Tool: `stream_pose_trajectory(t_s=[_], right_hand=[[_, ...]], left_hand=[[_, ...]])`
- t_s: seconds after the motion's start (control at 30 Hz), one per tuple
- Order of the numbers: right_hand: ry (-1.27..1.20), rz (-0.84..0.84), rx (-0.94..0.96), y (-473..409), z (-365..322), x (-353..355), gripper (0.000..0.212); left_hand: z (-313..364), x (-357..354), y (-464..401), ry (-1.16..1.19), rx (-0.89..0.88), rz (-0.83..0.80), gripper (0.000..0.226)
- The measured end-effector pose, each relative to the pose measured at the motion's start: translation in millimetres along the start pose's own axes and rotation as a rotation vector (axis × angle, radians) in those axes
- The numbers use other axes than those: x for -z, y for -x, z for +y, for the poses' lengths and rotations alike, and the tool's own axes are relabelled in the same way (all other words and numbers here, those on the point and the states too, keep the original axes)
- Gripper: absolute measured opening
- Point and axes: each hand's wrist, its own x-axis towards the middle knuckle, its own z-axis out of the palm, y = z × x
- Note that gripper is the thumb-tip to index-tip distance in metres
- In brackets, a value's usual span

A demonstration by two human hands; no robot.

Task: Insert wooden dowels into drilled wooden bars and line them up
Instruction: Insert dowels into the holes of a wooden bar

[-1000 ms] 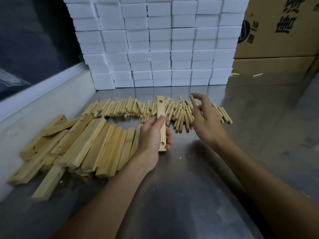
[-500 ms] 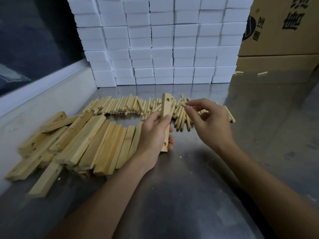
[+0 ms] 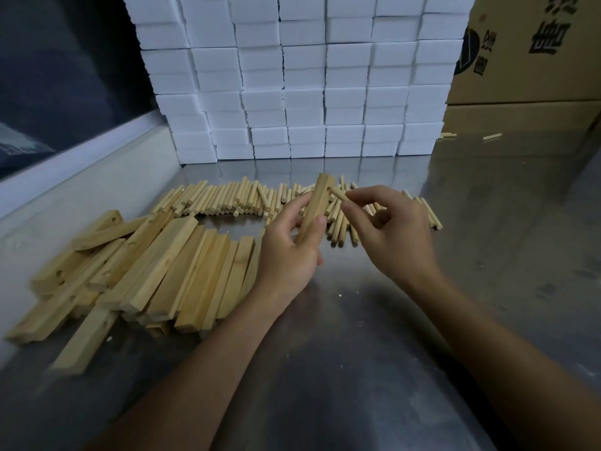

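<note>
The bar [image 3: 317, 208] stood tilted in your left hand [image 3: 289, 252], its long axis running up and away from you, top end leaning slightly right, lower end buried in your palm with thumb and fingers wrapped round its middle. A drilled hole showed on its right face near the top. Your right hand [image 3: 390, 232] pinched a dowel [image 3: 338, 194] between thumb and fingertips, and that dowel lay almost across the bar's axis, its free end pointing left and touching or just beside the hole; whether it had entered, you could not tell from this view. So the hole faced the right hand, the nearer one for the push, while the left only had to brace. As a judgement, the coming move called for squaring the dowel to the face and pressing leftward. Behind both hands lay the loose dowels [image 3: 227, 200] in a row on the metal table [image 3: 357, 353]; to the left the heap of bars [image 3: 146, 265]; further back, stacked white blocks [image 3: 292, 76] and cardboard boxes [image 3: 536, 60].
</note>
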Motion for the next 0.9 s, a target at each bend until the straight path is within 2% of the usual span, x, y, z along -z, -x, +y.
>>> stream_pose_trajectory(t_s=[0.13, 0.23, 0.33, 0.67, 0.77, 0.9], right_hand=[[0.03, 0.03, 0.062, -0.7, -1.2, -0.2, 0.012], [0.051, 0.048, 0.104, -0.4, -1.6, -0.4, 0.01], [0.07, 0.065, 0.116, -1.1, -1.3, -0.1, 0.01], [0.055, 0.046, 0.016, -0.7, -7.7, 1.4, 0.012], [-0.033, 0.002, -0.063, -0.8, -6.8, 1.9, 0.016], [0.013, 0.016, 0.01, -0.9, -9.7, 3.8, 0.006]], left_hand=[[-2.9, -0.2, -1.8, -0.031, -0.01, 0.011, 0.036], [-4.3, -0.8, -1.7, -0.06, -0.034, 0.002, 0.048], [-4.4, 1.9, -2.3, -0.112, -0.071, -0.019, 0.051], [-3.5, 4.1, -3.1, -0.24, -0.168, -0.059, 0.046], [-0.6, 4.3, -2.8, -0.24, -0.153, -0.059, 0.045], [2.8, 2.8, -0.2, -0.136, -0.064, -0.068, 0.044]])
